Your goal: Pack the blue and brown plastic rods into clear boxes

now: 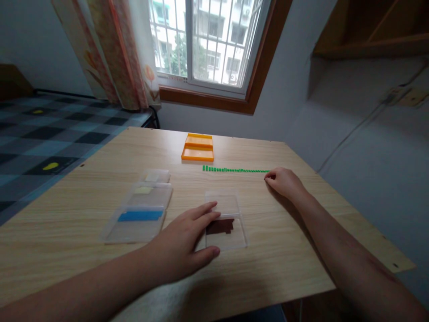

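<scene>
My left hand (pixel 186 243) lies flat on the wooden table (pixel 100 179), fingers stretched out, its fingertips resting on the left edge of a clear plastic box (pixel 225 221) that holds dark brown pieces (pixel 220 226). My right hand (pixel 284 181) rests further back on the right, fingers curled in a pinch at the right end of a long row of small green pieces (pixel 234 169). What the fingertips hold there is too small to make out.
Clear plastic boxes (pixel 140 210) lie at the left, one with a blue strip (pixel 140 215), others with pale pieces. An orange tray (pixel 198 147) sits at the back centre. A bed with a checkered cover (pixel 40 129) stands left; a window and a wall are behind.
</scene>
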The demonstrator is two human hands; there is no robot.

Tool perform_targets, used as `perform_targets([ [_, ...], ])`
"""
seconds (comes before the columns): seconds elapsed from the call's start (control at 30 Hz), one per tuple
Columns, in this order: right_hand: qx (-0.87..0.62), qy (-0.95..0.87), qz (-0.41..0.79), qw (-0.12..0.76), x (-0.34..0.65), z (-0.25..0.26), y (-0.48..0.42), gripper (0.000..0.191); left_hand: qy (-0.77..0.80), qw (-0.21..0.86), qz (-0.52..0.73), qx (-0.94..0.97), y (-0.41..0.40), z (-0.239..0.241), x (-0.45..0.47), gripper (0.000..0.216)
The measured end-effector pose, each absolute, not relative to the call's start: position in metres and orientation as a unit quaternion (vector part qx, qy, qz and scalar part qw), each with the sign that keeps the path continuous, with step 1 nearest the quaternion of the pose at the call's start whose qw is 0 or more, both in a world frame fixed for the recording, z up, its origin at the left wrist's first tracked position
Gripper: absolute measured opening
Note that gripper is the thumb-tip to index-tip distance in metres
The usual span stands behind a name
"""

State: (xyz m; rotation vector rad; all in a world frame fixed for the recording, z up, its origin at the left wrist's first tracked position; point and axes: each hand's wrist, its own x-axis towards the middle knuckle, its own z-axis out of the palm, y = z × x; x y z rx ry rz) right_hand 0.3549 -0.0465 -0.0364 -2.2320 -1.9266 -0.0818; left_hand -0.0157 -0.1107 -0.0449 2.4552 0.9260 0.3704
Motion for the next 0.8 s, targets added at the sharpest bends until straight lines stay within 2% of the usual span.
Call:
perform_targets([
  [0.3, -0.707, -0.689, 0.021, 0.159, 0.322, -0.013, -0.070, 0.022, 0.338, 0.234, 0.126, 0.903, -0.111, -0.042, -0.014, 0.069],
  [0.4, -0.644, -0.739, 0.064, 0.189, 0.300, 0.007, -0.095, 0.017, 0.331, 0.230, 0.131, 0.906, -0.110, -0.045, -0.015, 0.070],
  [0.47, -0.517, -0.812, 0.130, 0.238, 0.283, 0.018, -0.115, 0.013, 0.325, 0.230, 0.145, 0.906, -0.110, -0.047, -0.015, 0.070],
  [0.57, -0.401, -0.869, 0.221, 0.187, 0.261, 0.025, -0.138, 0.017, 0.325, 0.246, 0.155, 0.900, -0.111, -0.046, -0.016, 0.069],
  [0.63, -0.382, -0.880, 0.250, 0.129, 0.252, 0.023, -0.145, 0.018, 0.331, 0.256, 0.150, 0.896, -0.112, -0.043, -0.015, 0.068],
  [0.8, -0.394, -0.889, 0.226, 0.057, 0.246, 0.011, -0.140, 0.019, 0.325, 0.252, 0.143, 0.900, -0.113, -0.038, -0.013, 0.068],
])
